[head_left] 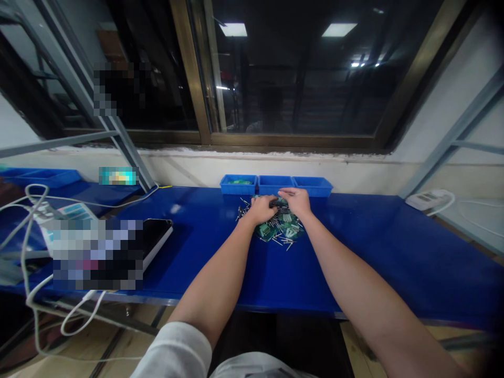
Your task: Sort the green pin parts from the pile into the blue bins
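Note:
A loose heap of metal screws or nails mixed with small green flat pieces [271,231] lies on the blue table. My left hand [263,209] rests at the heap's far left part, fingers curled down into it; whatever they grip is hidden. Close beside it, my right hand [297,201] is over the far right edge of the heap. Its thumb and fingertips are drawn together in a pinch, and the thing between them is too small to make out. Several screws lie scattered at the heap's near side.
Behind the heap stand a left blue bin [238,190] with green pieces inside, a middle bin [271,189] and a right bin [315,193]. A phone-like device [157,233] and white cables [29,262] are at left. A white power strip [427,199] sits right.

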`<state>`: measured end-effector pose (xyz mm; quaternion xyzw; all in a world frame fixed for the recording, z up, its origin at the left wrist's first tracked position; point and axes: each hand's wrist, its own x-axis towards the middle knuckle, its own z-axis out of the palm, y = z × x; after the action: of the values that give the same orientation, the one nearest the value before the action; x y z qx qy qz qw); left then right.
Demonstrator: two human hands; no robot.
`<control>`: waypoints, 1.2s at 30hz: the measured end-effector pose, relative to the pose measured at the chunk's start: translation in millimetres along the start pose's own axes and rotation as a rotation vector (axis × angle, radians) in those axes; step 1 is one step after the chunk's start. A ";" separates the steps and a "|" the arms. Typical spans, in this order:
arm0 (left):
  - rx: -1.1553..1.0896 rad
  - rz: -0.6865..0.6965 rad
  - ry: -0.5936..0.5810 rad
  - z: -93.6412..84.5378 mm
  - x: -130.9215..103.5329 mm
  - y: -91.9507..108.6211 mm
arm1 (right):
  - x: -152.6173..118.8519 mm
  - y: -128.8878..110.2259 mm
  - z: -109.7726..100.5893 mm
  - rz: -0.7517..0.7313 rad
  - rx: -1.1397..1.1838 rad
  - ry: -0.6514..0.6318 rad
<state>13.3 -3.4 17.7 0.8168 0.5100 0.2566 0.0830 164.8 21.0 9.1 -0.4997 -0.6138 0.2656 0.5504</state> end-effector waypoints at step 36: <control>-0.022 -0.030 0.230 1.2 6.9 -10.7 | 1.0 1.2 -13.9 -0.104 -0.145 -0.289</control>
<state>7.8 7.7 14.8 0.7732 0.5256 0.3529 0.0369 178.4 19.1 12.1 -0.4624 -0.7292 0.2609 0.4317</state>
